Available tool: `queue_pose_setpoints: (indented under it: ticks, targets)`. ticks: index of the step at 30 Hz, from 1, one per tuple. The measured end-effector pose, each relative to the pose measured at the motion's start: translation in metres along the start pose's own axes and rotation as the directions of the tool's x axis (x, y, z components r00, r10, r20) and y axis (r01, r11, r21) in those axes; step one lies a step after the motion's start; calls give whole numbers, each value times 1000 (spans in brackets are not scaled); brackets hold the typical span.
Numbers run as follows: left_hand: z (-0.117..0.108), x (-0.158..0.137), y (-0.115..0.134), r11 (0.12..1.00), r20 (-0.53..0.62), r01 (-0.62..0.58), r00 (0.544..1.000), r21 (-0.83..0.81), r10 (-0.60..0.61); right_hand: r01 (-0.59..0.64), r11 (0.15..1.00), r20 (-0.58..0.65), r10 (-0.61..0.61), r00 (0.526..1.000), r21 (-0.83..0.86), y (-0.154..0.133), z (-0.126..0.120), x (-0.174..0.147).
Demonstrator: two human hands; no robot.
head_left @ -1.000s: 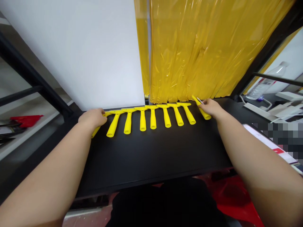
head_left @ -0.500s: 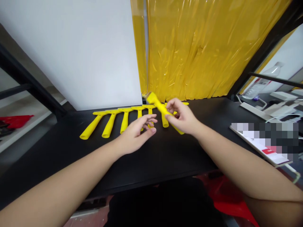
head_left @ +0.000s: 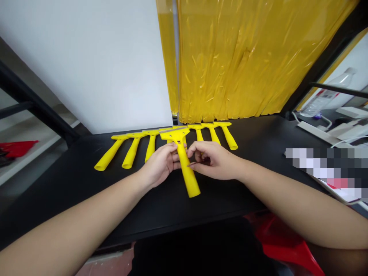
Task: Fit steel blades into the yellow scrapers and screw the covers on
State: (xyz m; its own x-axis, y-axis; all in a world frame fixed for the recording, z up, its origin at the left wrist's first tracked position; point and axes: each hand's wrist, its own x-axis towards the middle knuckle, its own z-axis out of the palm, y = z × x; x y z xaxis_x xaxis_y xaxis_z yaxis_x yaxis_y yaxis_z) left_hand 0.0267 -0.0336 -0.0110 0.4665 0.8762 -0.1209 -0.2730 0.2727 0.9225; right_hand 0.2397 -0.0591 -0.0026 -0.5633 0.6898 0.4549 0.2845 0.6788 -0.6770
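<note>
A yellow scraper (head_left: 188, 172) with a wide flat head is held up in front of me, its hollow handle end pointing down towards me. My left hand (head_left: 161, 163) grips its neck, thumb near the head and fingers behind the handle. My right hand (head_left: 214, 161) is curled at the handle's right side, with thumb and forefinger tips on it. Behind, more yellow scrapers lie in a row, heads away from me; a left one (head_left: 110, 153) and a right one (head_left: 230, 138) mark its ends. My hands partly hide the middle ones.
The scrapers lie on a black table (head_left: 138, 211). A white panel (head_left: 100, 69) and a yellow plastic sheet (head_left: 230, 57) stand along its back edge. Black frame bars flank both sides. At the right are a plastic bottle (head_left: 327, 96), white cables and a partly blurred flat device (head_left: 347, 193).
My right hand has brought the scraper nearer and turned its head away from me. My left hand has closed on its neck. The camera view has shifted slightly.
</note>
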Motion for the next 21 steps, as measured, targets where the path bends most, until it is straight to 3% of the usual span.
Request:
queue_pose_setpoints:
  ticks: [4, 9, 12, 15, 17, 21]
  targets:
    - [0, 2, 1, 999, -37, 49, 998, 15, -49, 27, 998, 46, -30, 999, 63, 4, -18, -4]
    - [-8, -4, 2, 936, 56, 47, 996, 349, -70, 27, 997, -171, -14, 985, 75, 17, -54, -11]
    - [-13, -13, 8, 771, 228, -37, 963, 636, -142, -81, 990, -205, 103, 973, 114, 23, -73, -14]
    - [-13, -19, 15, 465, 348, -262, 931, 846, -108, -213, 960, -134, 238, 962, 180, 27, -83, -15]
    - [-11, -21, 18, 303, 426, -387, 902, 871, -71, -247, 937, -113, 281, 953, 246, 28, -86, -15]
    - [-9, -20, 18, 233, 506, -476, 858, 848, -89, -234, 910, -166, 304, 938, 343, 27, -85, -14]
